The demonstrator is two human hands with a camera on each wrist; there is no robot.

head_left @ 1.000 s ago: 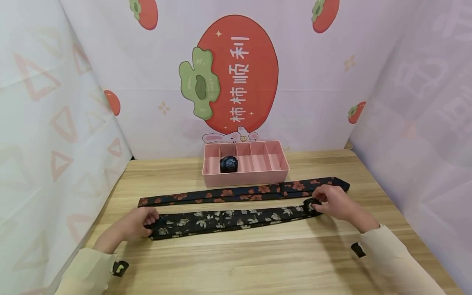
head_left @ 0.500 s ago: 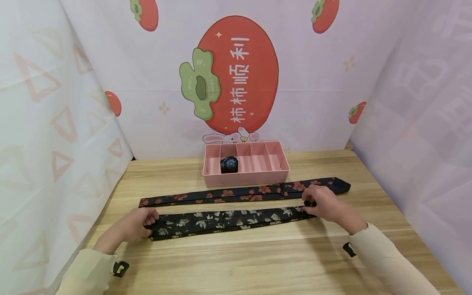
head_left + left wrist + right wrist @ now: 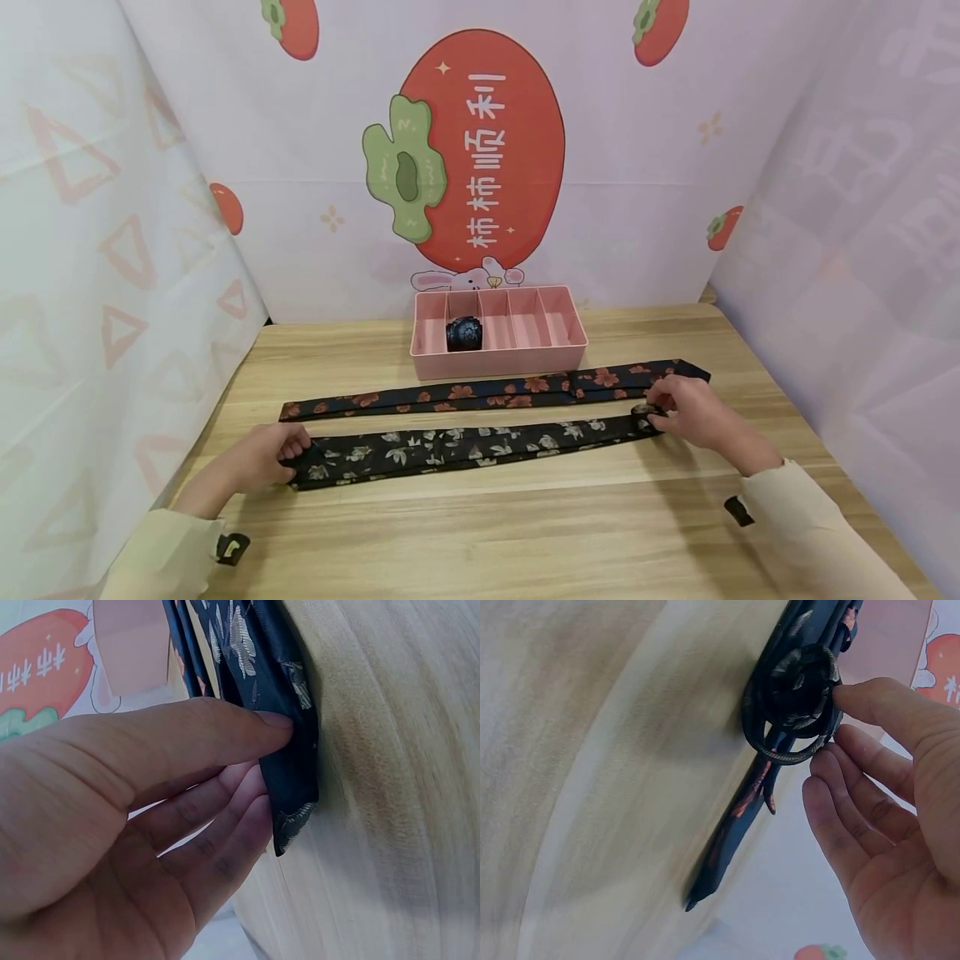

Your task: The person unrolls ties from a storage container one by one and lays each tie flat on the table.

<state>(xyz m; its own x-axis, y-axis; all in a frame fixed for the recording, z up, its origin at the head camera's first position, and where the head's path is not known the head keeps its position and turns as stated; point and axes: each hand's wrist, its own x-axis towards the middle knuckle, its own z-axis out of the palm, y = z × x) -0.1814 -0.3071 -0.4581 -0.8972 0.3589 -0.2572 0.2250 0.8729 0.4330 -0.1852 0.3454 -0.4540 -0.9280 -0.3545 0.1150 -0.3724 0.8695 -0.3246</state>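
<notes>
A black necktie with white flowers (image 3: 480, 450) lies stretched lengthwise across the table. My left hand (image 3: 258, 460) pinches its left end between thumb and fingers; the tie's pointed tip (image 3: 291, 825) hangs past the fingers in the left wrist view. At the other end, my right hand (image 3: 701, 415) holds a small loose coil (image 3: 780, 679) of the same tie, with thumb and fingertips at its side. Behind it lies a second dark necktie with red flowers (image 3: 457, 393), flat and roughly parallel, its right part partly hidden by the right hand.
At the back of the table (image 3: 480, 533) stands a pink divided box (image 3: 498, 365). A rolled dark blue patterned item (image 3: 464, 333) sits in its second compartment from the left. Printed cloth walls (image 3: 637, 233) close off the back and both sides.
My right hand moved left along the tie, then back right with the coil. My left hand has shifted slightly left, drawing the white-flowered tie with it. The red-flowered tie stays in place.
</notes>
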